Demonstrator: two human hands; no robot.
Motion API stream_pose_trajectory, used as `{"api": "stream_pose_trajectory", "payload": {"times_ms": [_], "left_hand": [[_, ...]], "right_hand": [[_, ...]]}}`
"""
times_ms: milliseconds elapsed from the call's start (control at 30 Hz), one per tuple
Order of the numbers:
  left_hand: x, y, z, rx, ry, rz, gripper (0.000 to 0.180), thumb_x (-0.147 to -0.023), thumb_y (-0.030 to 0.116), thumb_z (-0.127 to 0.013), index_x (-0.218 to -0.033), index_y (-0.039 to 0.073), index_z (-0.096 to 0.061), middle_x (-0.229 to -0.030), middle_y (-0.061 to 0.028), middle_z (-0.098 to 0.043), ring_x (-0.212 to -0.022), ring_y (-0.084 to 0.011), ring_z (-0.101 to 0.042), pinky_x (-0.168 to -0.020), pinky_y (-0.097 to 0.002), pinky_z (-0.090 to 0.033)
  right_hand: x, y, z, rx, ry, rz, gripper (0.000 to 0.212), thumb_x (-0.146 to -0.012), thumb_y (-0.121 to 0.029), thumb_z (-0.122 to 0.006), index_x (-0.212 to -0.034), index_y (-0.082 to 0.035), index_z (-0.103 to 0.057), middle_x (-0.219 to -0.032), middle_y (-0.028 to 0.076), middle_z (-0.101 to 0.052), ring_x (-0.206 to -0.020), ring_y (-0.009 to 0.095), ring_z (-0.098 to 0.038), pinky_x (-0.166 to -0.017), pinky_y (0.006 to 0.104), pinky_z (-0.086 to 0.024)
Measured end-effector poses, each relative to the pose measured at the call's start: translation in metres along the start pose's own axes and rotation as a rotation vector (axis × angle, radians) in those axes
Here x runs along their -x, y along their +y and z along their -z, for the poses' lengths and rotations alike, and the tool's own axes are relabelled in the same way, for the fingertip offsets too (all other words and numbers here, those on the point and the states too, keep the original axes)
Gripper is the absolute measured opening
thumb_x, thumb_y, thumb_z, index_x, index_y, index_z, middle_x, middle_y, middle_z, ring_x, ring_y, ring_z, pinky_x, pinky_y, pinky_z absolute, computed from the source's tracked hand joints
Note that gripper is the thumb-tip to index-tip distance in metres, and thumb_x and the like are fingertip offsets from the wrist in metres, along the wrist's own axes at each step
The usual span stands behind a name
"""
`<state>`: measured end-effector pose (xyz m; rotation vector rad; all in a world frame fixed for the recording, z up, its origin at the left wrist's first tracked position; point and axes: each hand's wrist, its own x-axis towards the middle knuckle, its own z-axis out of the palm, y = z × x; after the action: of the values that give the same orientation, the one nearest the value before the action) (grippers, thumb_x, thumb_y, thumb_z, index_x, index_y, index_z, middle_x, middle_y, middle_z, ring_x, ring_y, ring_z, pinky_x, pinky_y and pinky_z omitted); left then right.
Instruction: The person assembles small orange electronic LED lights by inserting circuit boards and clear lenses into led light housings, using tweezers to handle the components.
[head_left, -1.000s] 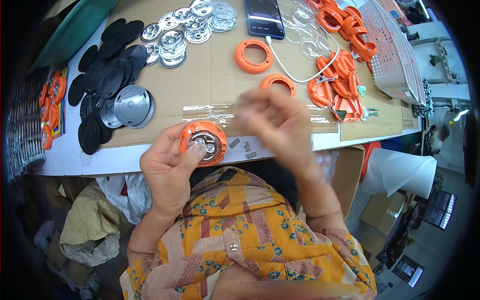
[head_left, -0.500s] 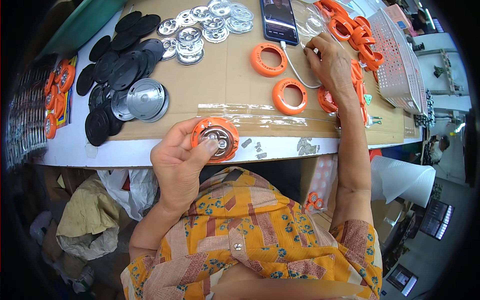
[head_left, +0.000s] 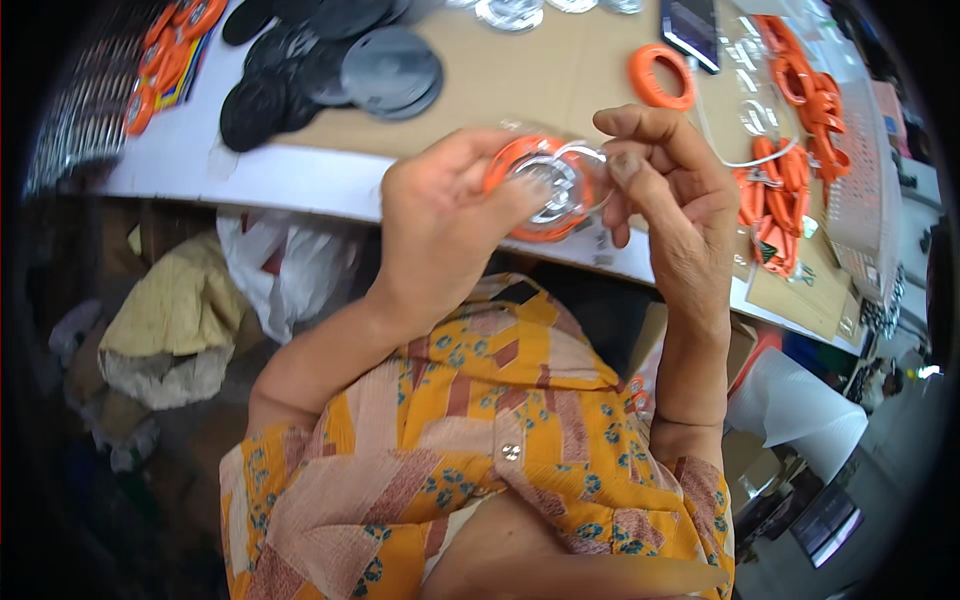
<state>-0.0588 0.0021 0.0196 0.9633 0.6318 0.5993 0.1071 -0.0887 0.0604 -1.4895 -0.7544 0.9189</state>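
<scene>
My left hand (head_left: 435, 215) grips a round orange light housing (head_left: 508, 156) just past the table's front edge, thumb pressed over its front. Inside the housing shows a shiny silver reflector (head_left: 560, 196); the picture is blurred there. At the housing's right side my right hand (head_left: 685, 205) pinches a clear round plastic cover (head_left: 592, 165) between thumb and fingers. The cover overlaps the housing's right rim, and I cannot tell whether they touch. An empty orange ring (head_left: 640, 82) lies on the cardboard beyond my right hand.
Black discs (head_left: 262, 108) and grey discs (head_left: 390, 70) are piled at the back left. Silver reflectors (head_left: 510, 12) lie along the far edge. A phone (head_left: 692, 30) with a white cable, clear covers (head_left: 758, 115), heaped orange rings (head_left: 825, 110) and a white basket (head_left: 865, 205) stand to the right.
My right hand has come back from the clear covers to the housing, bringing one clear cover. The whole view has shifted. The second loose orange ring no longer shows.
</scene>
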Motion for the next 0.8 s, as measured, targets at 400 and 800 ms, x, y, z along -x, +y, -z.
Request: {"api": "stream_pose_trajectory", "payload": {"times_ms": [400,800], "left_hand": [[0.003,0.001,0.000,0.084,0.019,-0.059,0.029,-0.092,-0.002,-0.065,-0.117,-0.016,-0.061,-0.101,-0.0159,-0.074,-0.089,-0.0131,-0.071,-0.080,-0.0253,-0.060],[0.004,0.000,0.002,-0.010,0.035,-0.094,0.027,-0.092,-0.001,-0.066,-0.116,-0.014,-0.063,-0.097,-0.0149,-0.076,-0.084,-0.0127,-0.073,-0.073,-0.0241,-0.061]], "right_hand": [[0.015,0.020,-0.006,0.288,-0.087,0.275,0.052,-0.084,0.010,-0.077,-0.133,0.009,-0.061,-0.104,0.011,-0.069,-0.075,0.005,-0.061,-0.058,0.0172,-0.049],[0.017,0.006,-0.015,0.477,-0.134,0.461,0.048,-0.077,0.003,-0.085,-0.121,0.007,-0.067,-0.110,0.007,-0.062,-0.076,0.007,-0.056,-0.065,0.0184,-0.047]]}}
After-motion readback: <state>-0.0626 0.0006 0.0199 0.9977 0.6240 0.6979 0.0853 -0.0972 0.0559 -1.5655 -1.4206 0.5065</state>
